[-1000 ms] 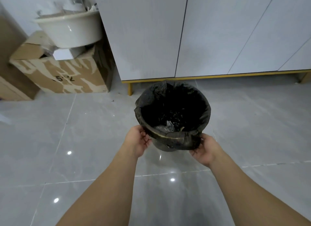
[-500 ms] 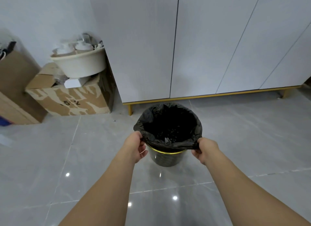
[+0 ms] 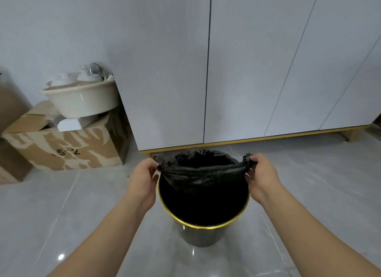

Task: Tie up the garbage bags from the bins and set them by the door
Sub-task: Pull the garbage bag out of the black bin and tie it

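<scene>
Home, white cupboards (image 3: 247,70), tiled floor (image 3: 309,184)

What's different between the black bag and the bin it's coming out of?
The bag is crinkled, soft plastic, bunched at its top; the bin is rigid and round with a gold rim. The bag is gripped at either side by the left hand and right hand and lifted partly clear; the bin stands on the floor, untouched. Both are dark.

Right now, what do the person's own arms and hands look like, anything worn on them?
Both forearms come in bare from the bottom of the view: no sleeves show on either arm. The left hand and the right hand wear no gloves, and no watch, bracelet or ring is visible on them. The upper arms lie outside the picture, so any clothing there cannot be seen.
</scene>
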Tool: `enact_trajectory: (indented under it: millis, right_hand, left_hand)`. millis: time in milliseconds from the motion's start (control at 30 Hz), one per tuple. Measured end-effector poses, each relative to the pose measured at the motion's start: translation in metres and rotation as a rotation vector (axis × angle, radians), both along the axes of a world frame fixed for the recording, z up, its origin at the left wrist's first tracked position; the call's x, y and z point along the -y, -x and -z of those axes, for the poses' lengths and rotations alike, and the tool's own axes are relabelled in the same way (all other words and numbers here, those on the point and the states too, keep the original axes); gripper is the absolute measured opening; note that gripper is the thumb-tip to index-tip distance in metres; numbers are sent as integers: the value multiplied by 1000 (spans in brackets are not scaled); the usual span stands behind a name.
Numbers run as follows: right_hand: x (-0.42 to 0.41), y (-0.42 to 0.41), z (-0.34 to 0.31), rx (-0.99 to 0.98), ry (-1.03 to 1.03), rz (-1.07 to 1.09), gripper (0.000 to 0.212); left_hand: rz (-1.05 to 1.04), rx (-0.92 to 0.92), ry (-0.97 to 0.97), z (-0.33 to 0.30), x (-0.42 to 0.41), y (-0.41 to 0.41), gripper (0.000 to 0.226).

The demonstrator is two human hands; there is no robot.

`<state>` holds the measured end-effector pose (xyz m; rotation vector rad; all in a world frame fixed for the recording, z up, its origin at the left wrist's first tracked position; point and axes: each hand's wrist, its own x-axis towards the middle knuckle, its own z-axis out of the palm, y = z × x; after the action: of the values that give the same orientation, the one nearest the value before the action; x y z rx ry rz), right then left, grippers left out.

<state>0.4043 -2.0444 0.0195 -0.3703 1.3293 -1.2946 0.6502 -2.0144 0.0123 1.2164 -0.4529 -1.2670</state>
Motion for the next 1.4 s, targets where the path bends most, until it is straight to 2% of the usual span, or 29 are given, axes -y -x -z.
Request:
enact_trajectory:
  millis: [67, 133, 200, 233, 300, 367, 433, 567, 633, 700, 767, 833, 900, 967, 1100, 1167, 1233, 1267, 1333, 1400]
  right_hand:
    - [-5, 6, -4, 55, 55, -6, 20]
    - [-5, 10, -13, 82, 105, -21, 21]
    - [-3, 11, -23, 119, 144, -43, 19]
    - [-2, 12, -28, 124, 166, -57, 20]
    - [-2, 11, -40, 85, 192, -75, 22]
    - [-2, 13, -49, -36, 170, -83, 23]
    - [-4, 19, -54, -283, 125, -170, 25]
    - [-10, 37, -59, -905, 86, -685, 48]
    - [-15, 41, -60, -1100, 11, -951, 46]
    - [-15, 41, -55, -1282, -53, -1140, 35]
    - [-12, 37, -47, -1449, -57, -1184, 25]
    - [-8, 32, -42, -1537, -44, -1127, 19]
    - [-3, 34, -44, -1564, -14, -1049, 10]
    - [0, 43, -53, -1588, -43, -1010, 14]
    - [1, 68, -56, -1714, -206, -1104, 24]
    - [1, 72, -49, -1734, -203, -1113, 32]
    - [-3, 65, -48, -1690, -130, -1105, 38]
    - [-6, 60, -49, -1645, -77, -1083, 40]
    - [-11, 50, -46, -1524, 31, -1050, 43]
    - [-17, 46, -36, -1504, 110, -1071, 31]
  left_hand:
    - [-31, -58, 35, -3, 1, -12, 9]
    - [29, -105, 88, -11, -1, -14, 17]
    - [77, -130, 115, -22, -5, -11, 37]
    - [100, -117, 125, -25, -7, -10, 43]
    - [158, -15, 113, -28, -8, -8, 36]
    - [264, 191, 16, -30, -7, -8, 29]
    - [450, 481, -135, -32, -9, -9, 34]
    - [801, 1063, -340, -33, -17, -7, 44]
    - [848, 1300, -371, -29, -19, -3, 40]
    - [837, 1415, -361, -24, -18, 2, 35]
    - [821, 1452, -351, -18, -18, 7, 36]
    - [844, 1477, -346, -8, -18, 12, 35]
    - [880, 1536, -320, 0, -17, 12, 16]
    - [873, 1561, -289, -3, -18, 7, 11]
    - [724, 1478, -220, -13, -18, 2, 16]
    - [699, 1519, -202, -7, -17, 9, 29]
    - [728, 1551, -268, 7, -11, 21, 56]
    - [738, 1566, -315, 14, -7, 28, 61]
    - [744, 1589, -397, 23, -1, 39, 48]
    - [757, 1580, -417, 29, 0, 47, 21]
